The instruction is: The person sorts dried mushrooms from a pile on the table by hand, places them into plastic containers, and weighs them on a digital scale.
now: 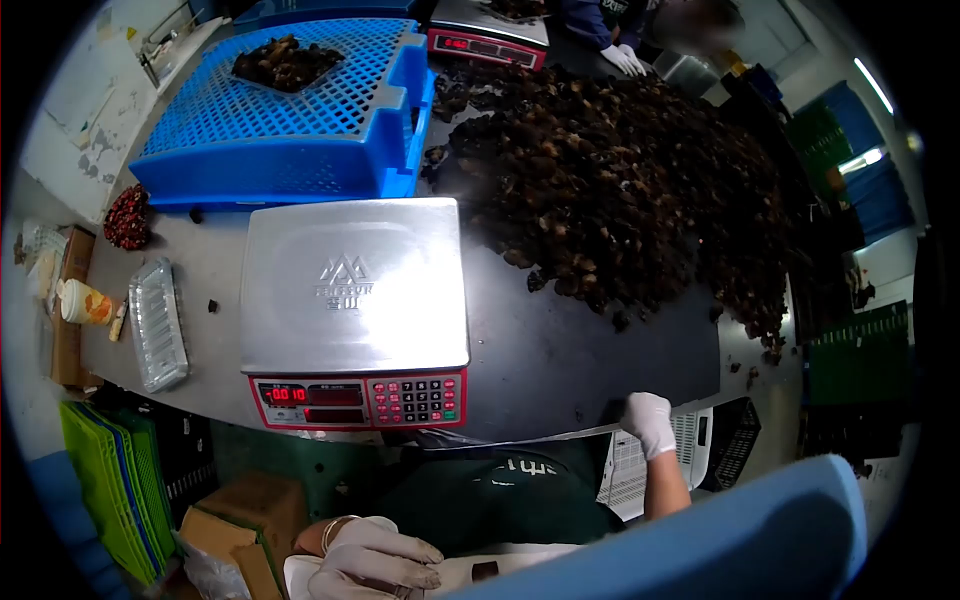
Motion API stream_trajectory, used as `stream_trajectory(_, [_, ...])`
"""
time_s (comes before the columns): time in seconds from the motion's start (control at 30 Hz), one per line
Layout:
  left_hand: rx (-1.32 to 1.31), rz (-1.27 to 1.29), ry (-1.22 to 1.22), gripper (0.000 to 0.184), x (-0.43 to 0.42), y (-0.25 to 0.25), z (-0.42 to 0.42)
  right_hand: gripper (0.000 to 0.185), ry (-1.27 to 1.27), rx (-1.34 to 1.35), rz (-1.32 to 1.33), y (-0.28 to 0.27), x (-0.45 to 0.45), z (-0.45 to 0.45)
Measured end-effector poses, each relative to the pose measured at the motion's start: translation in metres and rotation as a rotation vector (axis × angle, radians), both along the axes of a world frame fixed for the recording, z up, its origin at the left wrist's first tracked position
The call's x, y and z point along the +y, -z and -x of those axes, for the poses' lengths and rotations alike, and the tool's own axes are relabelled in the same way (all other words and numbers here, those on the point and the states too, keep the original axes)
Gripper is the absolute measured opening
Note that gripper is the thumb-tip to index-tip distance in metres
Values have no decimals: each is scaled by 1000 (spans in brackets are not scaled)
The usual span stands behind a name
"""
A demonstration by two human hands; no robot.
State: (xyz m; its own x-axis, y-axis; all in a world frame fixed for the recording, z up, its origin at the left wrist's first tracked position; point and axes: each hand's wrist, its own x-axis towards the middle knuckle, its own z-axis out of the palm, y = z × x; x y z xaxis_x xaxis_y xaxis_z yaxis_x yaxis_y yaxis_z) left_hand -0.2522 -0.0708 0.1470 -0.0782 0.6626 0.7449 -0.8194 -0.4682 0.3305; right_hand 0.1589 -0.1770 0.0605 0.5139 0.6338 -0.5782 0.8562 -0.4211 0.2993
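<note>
My left hand [375, 557], in a pale glove, lies low in front of my body, its fingers stretched out and slightly apart, with nothing in them. My right hand [649, 424], also gloved, rests at the table's front edge with its fingers curled in; whatever they may hold is hidden. A scale [355, 285] with a bare silver plate and a red lit display stands on the table in front of me. To its right spreads a large heap of dark brown pieces [610, 190], which look like mushrooms.
An upturned blue basket [270, 170] carries a filled clear tray [287, 64]. An empty clear tray [158, 325], a cup [85, 302] and a red mesh bundle [127, 218] are at the left. A second scale [488, 45] and a co-worker's gloved hands [624, 60] are across the table.
</note>
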Motion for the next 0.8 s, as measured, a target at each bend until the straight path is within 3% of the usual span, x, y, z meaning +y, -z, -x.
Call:
stream_trajectory(0.07, [-22, 4, 19, 47, 0, 0, -7, 23, -36, -110, -86, -19, -13, -1])
stream_trajectory(0.2, [-52, -14, 70, 46, 2, -4, -23, 35, -319, 267, -938, -12, 46, 76])
stream_trajectory(0.3, [-48, -24, 101, 46, 2, -8, -31, 52, -463, 551, -911, 32, 90, 160])
stream_trajectory(0.37, [-42, -22, 127, 46, 3, -9, -35, 66, -612, 470, -796, 63, 88, 191])
stream_trajectory(0.43, [-41, -15, 152, 46, 5, -10, -40, 74, -466, 428, -846, 67, 73, 173])
stream_trajectory(0.47, [-42, -8, 163, 46, 6, -9, -41, 81, -299, 387, -723, 55, 64, 153])
stream_trajectory(0.57, [-53, 24, 200, 46, 8, -3, -46, 82, 127, -133, -781, 63, -22, 87])
stream_trajectory(0.6, [-60, 37, 210, 46, 8, -1, -47, 79, 371, -109, -685, 56, -60, 56])
stream_trajectory(0.63, [-67, 48, 219, 46, 8, 0, -49, 76, 478, -294, -643, 72, -109, 38])
stream_trajectory(0.67, [-72, 56, 224, 46, 8, 1, -51, 75, 506, -488, -452, 52, -128, 32])
stream_trajectory(0.7, [-76, 61, 229, 46, 8, 1, -53, 76, 647, -459, -311, 38, -139, 25])
stream_trajectory(0.77, [-80, 67, 238, 46, 8, 1, -57, 71, 476, -544, -538, 43, -136, 24])
stream_trajectory(0.8, [-78, 71, 249, 46, 8, 0, -58, 69, 434, -344, -709, 53, -125, 27])
